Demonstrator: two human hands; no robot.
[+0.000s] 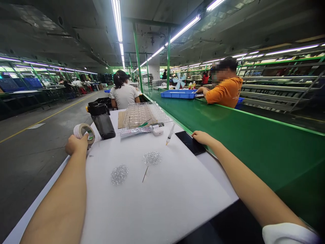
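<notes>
Roll of tape (81,129): held at the left edge of your surface (162,203), toward its far half. Your left hand (76,145) has its grip clasped around the roll; whether the roll also rests on the surface cannot be told. Progress, as judged: the roll is in hand, no pulled-out strip shows, and nothing visible marks a finished step; how much is left cannot be told. Orientation: the roll stands on its rim, its open face turned toward the right edge and somewhat toward you; the axis through its core runs roughly crosswise. Beyond it stands a dark bottle (104,123). Mid-surface, two piles of small clear pieces (120,174) lie apart, a thin rod (145,174) between them. At the right edge, your right hand (202,137) meets the phone (190,142); whether its fingers grasp it, you cannot tell.
</notes>
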